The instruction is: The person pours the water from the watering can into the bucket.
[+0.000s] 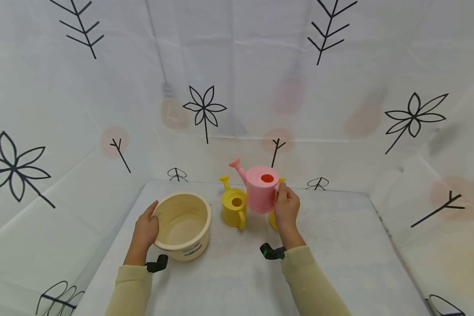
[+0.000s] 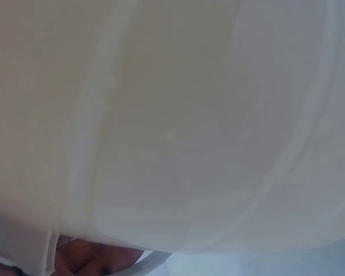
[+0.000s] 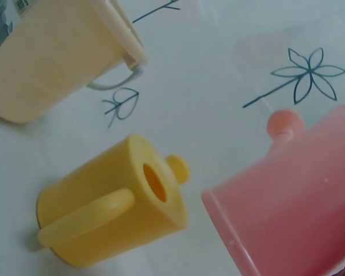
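My left hand (image 1: 145, 230) grips the left rim of a cream plastic bucket (image 1: 177, 254), which tilts a little towards me. The bucket's wall (image 2: 178, 132) fills the left wrist view, with some fingers (image 2: 98, 257) showing beneath it. In my right hand (image 1: 287, 208) is a pink watering can (image 1: 258, 193), held by its handle and raised off the table, spout pointing left. Between bucket and pink can stands a yellow watering can (image 1: 231, 215), upright, its handle towards me. A second yellow watering can (image 1: 273, 220) is mostly hidden behind the pink can and my right hand.
All this is on a white-covered table (image 1: 229, 281). White cloth walls (image 1: 253, 52) with black leaf drawings enclose it at the back and both sides. In the right wrist view, a grey bail handle (image 3: 118, 83) hangs from the bucket's rim.
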`<state>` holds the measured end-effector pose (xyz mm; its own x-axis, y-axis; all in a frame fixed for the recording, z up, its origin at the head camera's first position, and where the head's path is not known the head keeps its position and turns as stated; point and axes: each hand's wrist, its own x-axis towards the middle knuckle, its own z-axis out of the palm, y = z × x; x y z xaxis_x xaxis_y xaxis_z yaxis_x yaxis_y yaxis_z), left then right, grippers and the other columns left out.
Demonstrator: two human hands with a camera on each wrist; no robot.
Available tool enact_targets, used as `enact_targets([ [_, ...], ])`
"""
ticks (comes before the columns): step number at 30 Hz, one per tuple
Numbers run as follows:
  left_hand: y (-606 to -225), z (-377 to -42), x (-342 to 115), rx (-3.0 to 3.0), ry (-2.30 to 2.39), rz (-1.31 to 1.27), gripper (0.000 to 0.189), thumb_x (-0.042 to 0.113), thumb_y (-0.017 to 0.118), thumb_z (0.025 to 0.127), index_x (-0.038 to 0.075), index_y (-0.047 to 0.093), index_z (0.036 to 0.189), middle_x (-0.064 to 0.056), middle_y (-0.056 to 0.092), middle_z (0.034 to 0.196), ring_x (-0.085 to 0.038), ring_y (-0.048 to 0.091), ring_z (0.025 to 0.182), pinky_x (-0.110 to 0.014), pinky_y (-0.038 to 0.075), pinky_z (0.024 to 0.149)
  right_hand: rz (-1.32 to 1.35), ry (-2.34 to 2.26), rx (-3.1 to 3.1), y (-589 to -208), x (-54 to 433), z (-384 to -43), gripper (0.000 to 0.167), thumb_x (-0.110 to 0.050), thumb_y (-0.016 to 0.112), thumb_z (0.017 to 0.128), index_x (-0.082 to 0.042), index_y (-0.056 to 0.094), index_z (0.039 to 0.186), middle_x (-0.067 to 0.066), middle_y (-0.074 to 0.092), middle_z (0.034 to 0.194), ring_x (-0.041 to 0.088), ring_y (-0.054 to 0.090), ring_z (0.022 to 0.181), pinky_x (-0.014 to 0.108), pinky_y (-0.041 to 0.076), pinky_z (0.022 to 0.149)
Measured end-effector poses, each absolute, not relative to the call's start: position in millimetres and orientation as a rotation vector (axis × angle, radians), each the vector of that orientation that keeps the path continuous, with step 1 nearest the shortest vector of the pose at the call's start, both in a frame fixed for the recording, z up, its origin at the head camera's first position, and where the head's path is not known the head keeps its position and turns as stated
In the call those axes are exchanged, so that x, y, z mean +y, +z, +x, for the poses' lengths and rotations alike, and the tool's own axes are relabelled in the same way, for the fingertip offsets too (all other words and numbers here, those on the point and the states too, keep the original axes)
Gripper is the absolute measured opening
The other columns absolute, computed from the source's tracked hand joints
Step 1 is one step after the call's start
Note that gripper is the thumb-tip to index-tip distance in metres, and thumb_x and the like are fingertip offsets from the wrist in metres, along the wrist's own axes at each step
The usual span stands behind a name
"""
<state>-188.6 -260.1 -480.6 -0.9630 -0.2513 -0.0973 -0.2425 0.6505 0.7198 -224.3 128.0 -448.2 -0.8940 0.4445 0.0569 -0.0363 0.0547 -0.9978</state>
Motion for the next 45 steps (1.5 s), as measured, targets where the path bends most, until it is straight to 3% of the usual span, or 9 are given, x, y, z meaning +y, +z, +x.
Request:
enact_targets([
  [15, -482.5, -188.5, -261.2, -2.832, -1.266, 0.428, 0.057, 0.014, 0.025, 0.098, 0.019, 0.028, 0.154, -0.021, 0.033, 0.154, -0.038, 0.05, 0.119, -0.055, 0.039, 0.101, -0.408, 1.971, -2.058, -457.7, 126.6, -232.4, 0.056, -0.061, 0.039, 0.096, -0.009, 0.058, 0.095, 0.007, 0.053, 0.092, 0.021, 0.049, 0.093, 0.034, 0.043, 0.085],
  [29, -481.9, -185.4, -261.8, -2.832, -1.256, 0.435, 0.056, 0.014, 0.025, 0.098, 0.018, 0.028, 0.154, -0.022, 0.035, 0.153, -0.036, 0.056, 0.102, -0.052, 0.043, 0.094, -0.42, 2.165, -2.076, -467.8, 120.5, -245.1, 0.054, -0.059, 0.037, 0.097, -0.009, 0.053, 0.11, 0.007, 0.051, 0.106, 0.021, 0.048, 0.102, 0.033, 0.043, 0.096],
  [39, -481.3, -185.6, -261.0, -2.823, -1.258, 0.438, 0.057, 0.015, 0.025, 0.098, 0.019, 0.028, 0.154, -0.022, 0.034, 0.154, -0.037, 0.054, 0.11, -0.053, 0.042, 0.096, -0.391, 2.233, -2.12, -473.4, 116.4, -251.7, 0.055, -0.061, 0.038, 0.095, -0.014, 0.052, 0.121, 0.005, 0.052, 0.115, 0.02, 0.048, 0.11, 0.035, 0.042, 0.105],
  [45, -481.9, -186.1, -260.8, -2.822, -1.256, 0.442, 0.057, 0.015, 0.025, 0.098, 0.019, 0.028, 0.154, -0.022, 0.035, 0.153, -0.036, 0.056, 0.102, -0.051, 0.043, 0.093, -0.376, 2.272, -2.124, -476.6, 116.2, -253.8, 0.055, -0.06, 0.039, 0.096, -0.013, 0.053, 0.123, 0.006, 0.053, 0.118, 0.022, 0.048, 0.113, 0.037, 0.04, 0.108],
])
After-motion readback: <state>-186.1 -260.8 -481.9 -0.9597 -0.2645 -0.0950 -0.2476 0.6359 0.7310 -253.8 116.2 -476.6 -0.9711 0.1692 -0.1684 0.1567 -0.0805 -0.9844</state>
